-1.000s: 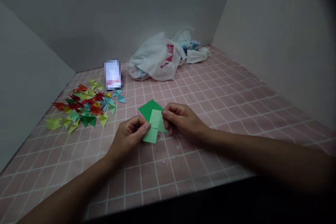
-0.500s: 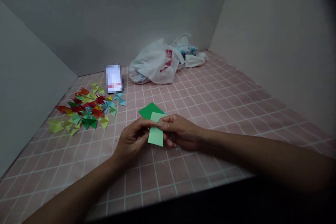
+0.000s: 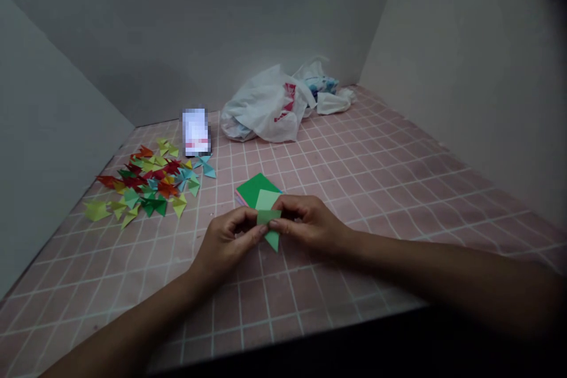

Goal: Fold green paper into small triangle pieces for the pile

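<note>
A light green sheet of origami paper point(image 3: 268, 218) is held up between my two hands, partly folded, with a pointed end hanging below the fingers. My left hand point(image 3: 233, 238) pinches its left edge between thumb and fingers. On the other side, my right hand point(image 3: 308, 224) grips the right edge, its thumb close to the left thumb. Just behind the hands lies a stack of square coloured paper point(image 3: 259, 186) with a dark green sheet on top. Fingers cover some of the folded paper.
Many small folded paper pieces point(image 3: 153, 180) in several colours lie at the left. A phone with a lit, blurred screen point(image 3: 195, 132) stands behind them. White plastic bags point(image 3: 270, 106) lie by the back wall. Pink checked cloth point(image 3: 354, 171) covers the table.
The light green paper was a flat strip; now a flap of it is bent over at the middle and its lower end is pointed. Both thumbs have come together on it.
</note>
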The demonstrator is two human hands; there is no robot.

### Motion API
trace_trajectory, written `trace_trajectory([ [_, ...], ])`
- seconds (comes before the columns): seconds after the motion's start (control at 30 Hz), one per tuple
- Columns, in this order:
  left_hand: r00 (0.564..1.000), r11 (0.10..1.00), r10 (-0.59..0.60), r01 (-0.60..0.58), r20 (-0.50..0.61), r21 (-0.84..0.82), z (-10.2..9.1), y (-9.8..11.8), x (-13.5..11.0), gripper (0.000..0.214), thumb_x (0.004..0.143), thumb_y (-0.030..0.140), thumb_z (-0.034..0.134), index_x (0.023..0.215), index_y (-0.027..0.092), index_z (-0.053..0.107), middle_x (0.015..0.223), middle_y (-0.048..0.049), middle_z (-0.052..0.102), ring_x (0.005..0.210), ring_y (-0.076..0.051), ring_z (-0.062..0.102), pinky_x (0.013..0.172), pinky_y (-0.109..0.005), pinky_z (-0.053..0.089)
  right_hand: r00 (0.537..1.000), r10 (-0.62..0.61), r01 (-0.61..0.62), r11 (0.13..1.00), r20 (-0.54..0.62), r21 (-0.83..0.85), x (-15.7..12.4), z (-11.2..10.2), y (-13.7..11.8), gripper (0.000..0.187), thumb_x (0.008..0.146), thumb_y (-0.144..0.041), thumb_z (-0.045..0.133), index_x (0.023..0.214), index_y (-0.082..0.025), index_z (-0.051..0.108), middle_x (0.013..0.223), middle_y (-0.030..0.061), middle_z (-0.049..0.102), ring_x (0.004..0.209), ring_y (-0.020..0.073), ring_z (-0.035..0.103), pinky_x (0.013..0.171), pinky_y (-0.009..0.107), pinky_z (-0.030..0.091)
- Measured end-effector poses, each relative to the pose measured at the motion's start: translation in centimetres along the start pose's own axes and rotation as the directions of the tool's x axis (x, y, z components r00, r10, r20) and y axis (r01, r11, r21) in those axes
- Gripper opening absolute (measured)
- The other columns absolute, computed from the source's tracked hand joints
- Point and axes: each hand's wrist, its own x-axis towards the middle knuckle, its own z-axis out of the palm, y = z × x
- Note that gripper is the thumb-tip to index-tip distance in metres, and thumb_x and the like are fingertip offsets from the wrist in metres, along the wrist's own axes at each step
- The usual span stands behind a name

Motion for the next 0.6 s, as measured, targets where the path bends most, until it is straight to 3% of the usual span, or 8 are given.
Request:
trace_trajectory([
  [0.13, 0.996, 0.980, -0.071, 0.059, -0.054, -0.191, 0.26, -0.18, 0.22, 0.020, 0.077, 0.026, 0.075, 0.092, 0.018, 0.065, 0.079, -0.0011, 0.068, 0.073, -0.014, 0.064, 0.067, -0.026, 0.052, 0.995, 0.100, -0.096, 0.989, -0.025, 0.109, -0.18, 0.49, 0.43, 0.012, 0.087, -0.026, 0.065, 0.080, -0.018, 0.060, 0.068, -0.0030, 0.055, 0.062, 0.0097, 0.049, 0.058, 0.023, 0.039],
  [0.23, 0.994, 0.976, -0.090, 0.075, -0.064, -0.202, 0.19, -0.09, 0.30, 0.019, 0.075, 0.025, 0.075, 0.088, 0.017, 0.063, 0.077, 0.0000, 0.064, 0.071, -0.013, 0.061, 0.065, -0.024, 0.051, 0.988, 0.153, -0.148, 0.973, -0.012, 0.180, -0.17, 0.62, 0.60, 0.011, 0.086, -0.026, 0.065, 0.087, -0.019, 0.057, 0.065, -0.0045, 0.055, 0.057, 0.0094, 0.050, 0.054, 0.023, 0.039],
  [0.47, 0.995, 0.987, -0.092, 0.087, -0.031, -0.138, 0.22, 0.00, 0.25, 0.013, 0.077, 0.025, 0.071, 0.083, 0.016, 0.064, 0.075, 0.0003, 0.062, 0.068, -0.012, 0.057, 0.064, -0.025, 0.047, 0.989, 0.142, -0.145, 0.974, 0.028, 0.174, -0.25, 0.70, 0.52, 0.004, 0.085, -0.019, 0.062, 0.087, -0.019, 0.058, 0.069, -0.0039, 0.057, 0.057, 0.0086, 0.051, 0.053, 0.022, 0.039],
  [0.6, 0.991, 0.972, -0.124, 0.112, -0.045, -0.206, 0.22, -0.62, 0.15, 0.011, 0.077, 0.025, 0.073, 0.081, 0.017, 0.066, 0.074, 0.0000, 0.063, 0.068, -0.012, 0.056, 0.064, -0.024, 0.046, 0.997, 0.080, -0.083, 0.981, 0.022, 0.177, -0.30, 0.64, 0.67, 0.007, 0.083, -0.014, 0.059, 0.086, -0.019, 0.063, 0.075, -0.0024, 0.059, 0.062, 0.0089, 0.052, 0.057, 0.022, 0.041],
])
